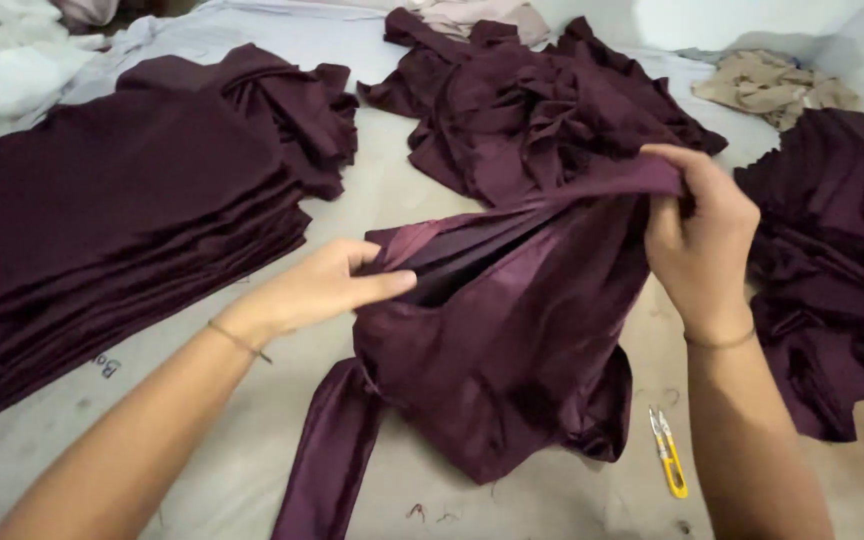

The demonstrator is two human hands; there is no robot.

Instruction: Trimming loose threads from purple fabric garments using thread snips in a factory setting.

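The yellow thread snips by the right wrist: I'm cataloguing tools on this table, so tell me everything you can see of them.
The yellow thread snips are small, with slim yellow handles and short pale metal blades that look closed. They lie flat on the grey table, tips pointing away from the person, beside the right forearm and just right of the maroon garment. Nothing touches them; the right hand is above, gripping that cloth.

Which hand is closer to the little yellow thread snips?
Right. The right hand grips the maroon garment above the yellow thread snips; the left hand holds it farther left.
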